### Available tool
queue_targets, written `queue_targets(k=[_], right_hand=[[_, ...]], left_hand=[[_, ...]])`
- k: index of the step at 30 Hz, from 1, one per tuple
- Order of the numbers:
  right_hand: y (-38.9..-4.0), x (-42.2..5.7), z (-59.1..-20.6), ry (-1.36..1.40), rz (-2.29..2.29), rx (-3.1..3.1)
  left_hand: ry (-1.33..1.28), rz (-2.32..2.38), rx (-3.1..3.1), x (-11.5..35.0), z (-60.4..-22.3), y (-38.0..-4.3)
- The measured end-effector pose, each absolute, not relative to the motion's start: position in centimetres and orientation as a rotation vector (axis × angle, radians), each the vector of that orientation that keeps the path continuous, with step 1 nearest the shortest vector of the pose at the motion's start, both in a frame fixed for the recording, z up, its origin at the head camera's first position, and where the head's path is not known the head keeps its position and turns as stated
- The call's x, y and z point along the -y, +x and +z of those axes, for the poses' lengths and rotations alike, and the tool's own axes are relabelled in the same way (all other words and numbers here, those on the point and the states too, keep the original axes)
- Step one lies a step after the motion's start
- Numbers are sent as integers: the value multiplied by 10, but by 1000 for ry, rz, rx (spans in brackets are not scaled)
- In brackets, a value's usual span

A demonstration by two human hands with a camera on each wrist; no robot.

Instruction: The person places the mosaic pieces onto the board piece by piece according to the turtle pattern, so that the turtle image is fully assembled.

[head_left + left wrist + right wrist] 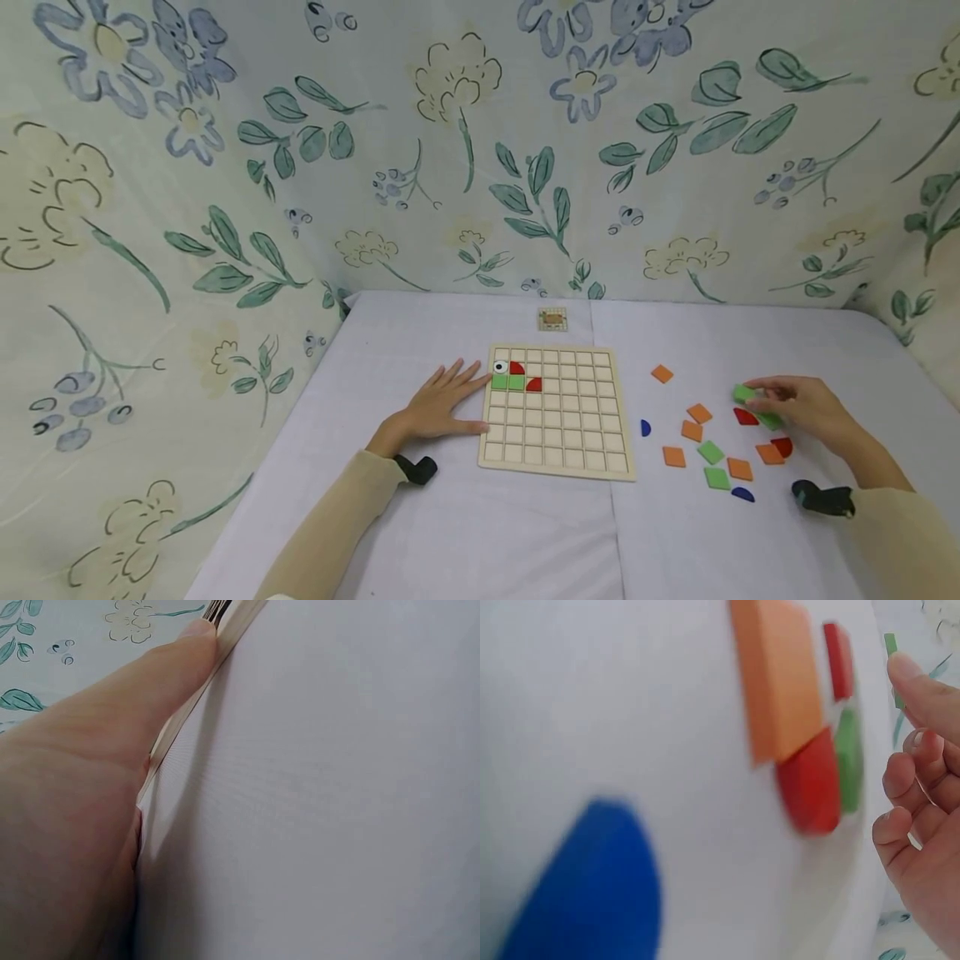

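Note:
My left hand (442, 404) lies with spread, straight fingers at the left edge of a wooden grid board (558, 475); in the left wrist view its thumb (180, 664) touches the board's rim. On the board's upper left cells sit a white eye piece (500, 367), two green squares (507, 382) and two red quarter-round pieces (534, 384). Over at the right, my right hand (806, 408) pinches a green square tile (743, 393) between thumb and fingers, raised off the table in the right wrist view. Below that hand lie another green tile (770, 420) and a red piece (746, 417).
Loose orange tiles (674, 457), green tiles (717, 477), blue half-round pieces (742, 494) and a red piece (782, 447) are scattered right of the board. A small patterned card (552, 319) lies behind it. Floral cloth (465, 167) hangs behind the white table.

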State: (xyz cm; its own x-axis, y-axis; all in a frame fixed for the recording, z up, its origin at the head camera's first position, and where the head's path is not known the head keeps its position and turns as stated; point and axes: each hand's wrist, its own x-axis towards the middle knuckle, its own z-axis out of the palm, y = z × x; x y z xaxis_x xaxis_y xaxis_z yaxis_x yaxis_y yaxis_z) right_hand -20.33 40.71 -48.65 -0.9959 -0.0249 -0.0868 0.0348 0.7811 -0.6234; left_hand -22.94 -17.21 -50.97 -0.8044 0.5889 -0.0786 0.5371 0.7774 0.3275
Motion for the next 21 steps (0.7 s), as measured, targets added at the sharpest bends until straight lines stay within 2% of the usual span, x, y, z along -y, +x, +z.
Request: queue_targets(k=[13,21], right_hand=[[-197,-351,-450,-324,-1088,-3024],[-211,-310,-458,-371,-1179,-3015]], left_hand=[[875,421,-2791,172,-509,-229],[857,410,-2785,171,-510,-230]])
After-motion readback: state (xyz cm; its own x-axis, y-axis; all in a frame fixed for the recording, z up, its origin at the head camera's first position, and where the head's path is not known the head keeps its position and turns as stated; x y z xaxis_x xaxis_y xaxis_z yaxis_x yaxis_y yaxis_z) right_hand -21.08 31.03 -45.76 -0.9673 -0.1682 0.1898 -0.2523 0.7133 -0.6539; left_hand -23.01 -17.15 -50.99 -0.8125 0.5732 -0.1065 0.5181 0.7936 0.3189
